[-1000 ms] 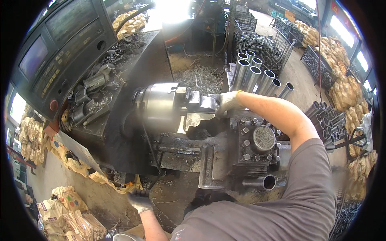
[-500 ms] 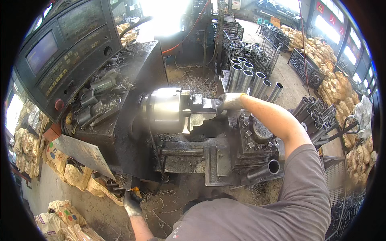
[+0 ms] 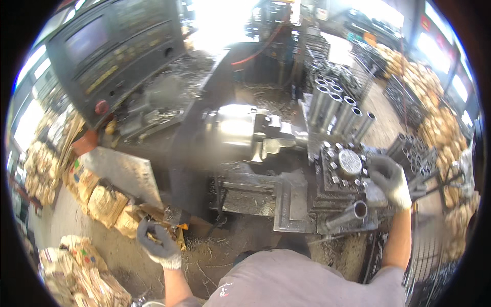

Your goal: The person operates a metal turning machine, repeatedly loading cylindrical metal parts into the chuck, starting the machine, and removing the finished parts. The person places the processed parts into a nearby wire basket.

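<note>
My left hand (image 3: 159, 244), in a grey-coated glove with a white cuff, hangs with curved fingers and thumb apart beside the paper sacks, nothing visible between them. My right hand (image 3: 388, 179), in a similar glove, is just right of the square tool post (image 3: 350, 163) of a lathe, with fingers bent and thumb apart; I see nothing in it. Left of the tool post is the shiny lathe chuck (image 3: 235, 125) with its stepped jaws (image 3: 273, 138). A short bright piece shows at the jaws' right end, too blurred to name. A steel tube (image 3: 348, 215) lies below the tool post.
Several steel tubes (image 3: 335, 110) stand upright behind the tool post, with more tubes (image 3: 411, 153) at the right. The control panel (image 3: 110, 56) rises at the upper left. A metal plate (image 3: 125, 171) slants above brown paper sacks (image 3: 107, 202). Metal shavings litter the floor.
My right hand has left the chuck jaws and moved right and nearer, past the tool post. My left hand has risen slightly and come away from the box edge. The view has shifted.
</note>
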Tool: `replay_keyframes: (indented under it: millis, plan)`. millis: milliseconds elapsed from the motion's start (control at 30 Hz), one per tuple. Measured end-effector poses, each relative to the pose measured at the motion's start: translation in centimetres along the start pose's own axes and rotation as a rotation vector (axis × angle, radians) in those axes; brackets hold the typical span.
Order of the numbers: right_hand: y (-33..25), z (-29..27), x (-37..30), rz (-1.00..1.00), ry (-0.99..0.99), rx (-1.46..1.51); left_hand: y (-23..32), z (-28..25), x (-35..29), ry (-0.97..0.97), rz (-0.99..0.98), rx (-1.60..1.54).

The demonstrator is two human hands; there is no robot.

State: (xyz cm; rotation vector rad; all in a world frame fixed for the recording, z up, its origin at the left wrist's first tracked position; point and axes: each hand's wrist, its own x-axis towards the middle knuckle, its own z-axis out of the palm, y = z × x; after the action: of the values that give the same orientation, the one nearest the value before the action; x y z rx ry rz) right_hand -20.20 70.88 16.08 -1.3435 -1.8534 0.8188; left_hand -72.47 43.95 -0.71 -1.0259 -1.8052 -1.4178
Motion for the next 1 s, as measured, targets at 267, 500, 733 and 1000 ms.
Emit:
replay_keyframes:
  millis: [267, 500, 733, 1000]
  plan:
    - [-3.2, 1.4, -5.5, -0.172, -0.086, -0.071, 6.3, 9.8, 24.1, -0.376, 0.15, 0.397]
    - [-0.4, -1.1, -9.8, -0.21, -0.118, -0.062, 0.9, 15.8, 34.5, -0.694, -0.175, 0.938]
    - [9.0, -3.5, -12.9, 0.178, 0.178, 0.185, 12.0, 7.8, 12.9, -0.219, 0.321, -0.002]
    - [13.0, 3.8, -7.0, -0.154, -0.387, 0.001, 8.7, -5.7, -26.3, -1.182, -0.886, 0.311]
